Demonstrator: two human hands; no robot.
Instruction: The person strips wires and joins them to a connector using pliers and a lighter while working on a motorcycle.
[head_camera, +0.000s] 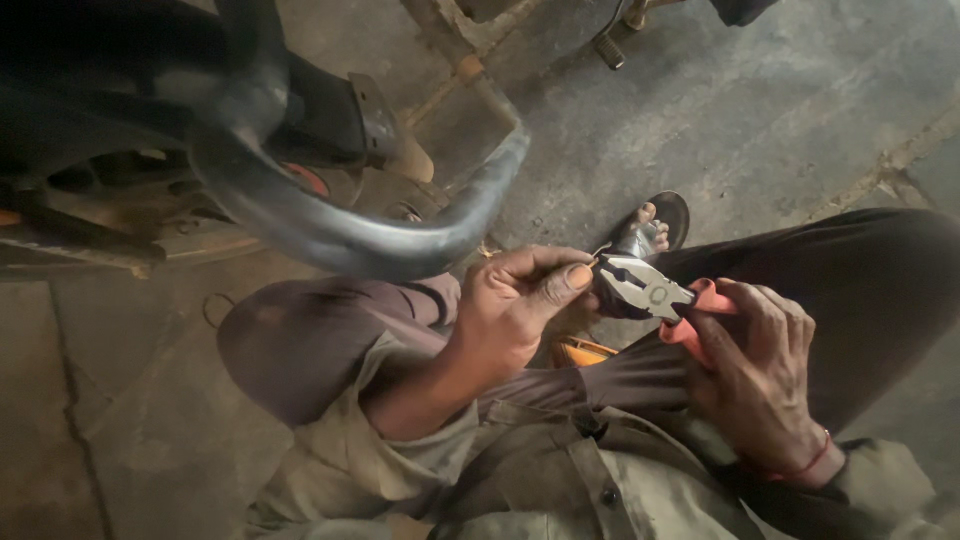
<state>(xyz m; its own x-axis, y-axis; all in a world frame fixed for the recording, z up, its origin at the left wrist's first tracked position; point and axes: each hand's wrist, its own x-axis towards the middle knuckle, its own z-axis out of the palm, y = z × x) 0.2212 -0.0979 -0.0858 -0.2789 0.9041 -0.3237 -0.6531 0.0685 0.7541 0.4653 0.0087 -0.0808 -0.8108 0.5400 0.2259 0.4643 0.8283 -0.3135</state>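
At nine o'clock a dark curved metal bar (330, 225) of a vehicle hangs over the person's knee. Just right of the middle, the left hand (515, 300) is pinched shut on a thin bit of wire (601, 250); the thumb lies right beside the pliers (645, 292). The pliers' nose meets the wire at the centre of the view. At three o'clock the right hand (755, 375) is squeezed around the orange handles. The thumb sits very close, so the pliers could nip it. The wire is tiny and could slip out and fall on the concrete floor (760, 110) by the sandal (668, 215).
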